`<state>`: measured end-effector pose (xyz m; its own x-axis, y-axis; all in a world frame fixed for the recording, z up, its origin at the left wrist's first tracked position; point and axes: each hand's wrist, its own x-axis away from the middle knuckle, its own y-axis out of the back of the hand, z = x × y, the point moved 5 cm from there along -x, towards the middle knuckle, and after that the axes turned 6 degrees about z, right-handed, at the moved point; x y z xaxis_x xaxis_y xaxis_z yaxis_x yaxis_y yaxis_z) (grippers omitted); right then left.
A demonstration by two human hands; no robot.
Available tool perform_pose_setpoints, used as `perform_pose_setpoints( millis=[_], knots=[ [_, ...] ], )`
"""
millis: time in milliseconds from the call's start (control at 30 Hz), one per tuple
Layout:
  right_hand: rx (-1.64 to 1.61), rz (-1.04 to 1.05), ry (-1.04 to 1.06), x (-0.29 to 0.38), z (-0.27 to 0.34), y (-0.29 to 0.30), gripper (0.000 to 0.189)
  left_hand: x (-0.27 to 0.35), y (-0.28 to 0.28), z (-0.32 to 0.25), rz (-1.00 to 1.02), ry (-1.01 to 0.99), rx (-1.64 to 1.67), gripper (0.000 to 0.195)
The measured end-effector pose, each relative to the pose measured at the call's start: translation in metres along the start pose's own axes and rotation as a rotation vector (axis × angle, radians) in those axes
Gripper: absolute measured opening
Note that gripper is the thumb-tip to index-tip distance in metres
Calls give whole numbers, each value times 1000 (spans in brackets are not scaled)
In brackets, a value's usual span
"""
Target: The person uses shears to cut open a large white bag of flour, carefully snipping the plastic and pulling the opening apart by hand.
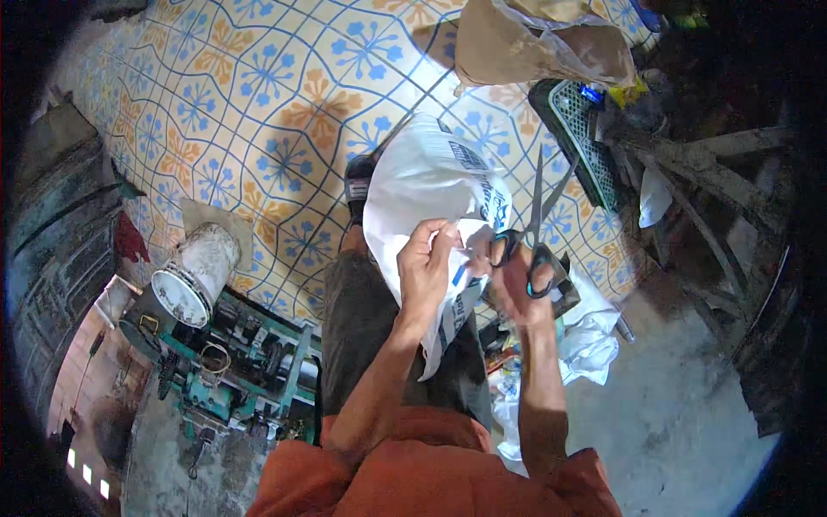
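A white printed sack [413,187] lies over my lap and knees, its printed side towards the right. My left hand [423,268] pinches a small white piece [475,232] at the sack's upper face, between thumb and fingers. Black-handled scissors [537,223] hang on the fingers of my right hand [520,284], their blades apart and pointing away from me. The fingertips of my right hand are blurred and close to the white piece; whether they touch it I cannot tell. A small blue strip [459,276] shows on the sack between the hands.
On the left stand a paint-stained white bucket [197,274] and a green metal machine [239,375]. A brown bag with a plastic liner [543,52] is at the top right, above a plastic basket [581,142]. Crumpled white sacks [588,329] lie by my right arm, near wooden legs [711,194].
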<state>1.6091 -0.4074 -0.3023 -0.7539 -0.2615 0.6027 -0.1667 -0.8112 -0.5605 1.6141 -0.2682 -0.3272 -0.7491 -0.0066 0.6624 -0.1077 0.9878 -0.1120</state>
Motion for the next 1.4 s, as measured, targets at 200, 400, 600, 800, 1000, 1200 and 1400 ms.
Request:
perform_pose_setpoints(
  millis=[200, 400, 600, 800, 1000, 1200, 1400],
  knots=[
    [321, -43, -104, 54, 16, 21, 42, -9, 4, -2, 60, 103, 122, 24],
    [532, -512, -52, 40, 20, 31, 24, -12, 11, -1, 83, 72, 143, 22],
    [323, -384, 9, -10, 12, 6, 19, -13, 1, -19, 166, 106, -71, 25],
    [-107, -344, 6, 14, -11, 4, 40, -17, -8, -24, 288, 119, -289, 44],
    [357, -247, -19, 17, 25, 6, 31, -29, 11, 1, 350, -58, -457, 32],
    [817, -798, 418, 122, 185, 97, 15, -16, -1, -52, 301, -166, -732, 36],
    [2035, -1314, 595, 270, 377, 154, 27, -17, -5, -36, 214, -94, -706, 37]
  ],
)
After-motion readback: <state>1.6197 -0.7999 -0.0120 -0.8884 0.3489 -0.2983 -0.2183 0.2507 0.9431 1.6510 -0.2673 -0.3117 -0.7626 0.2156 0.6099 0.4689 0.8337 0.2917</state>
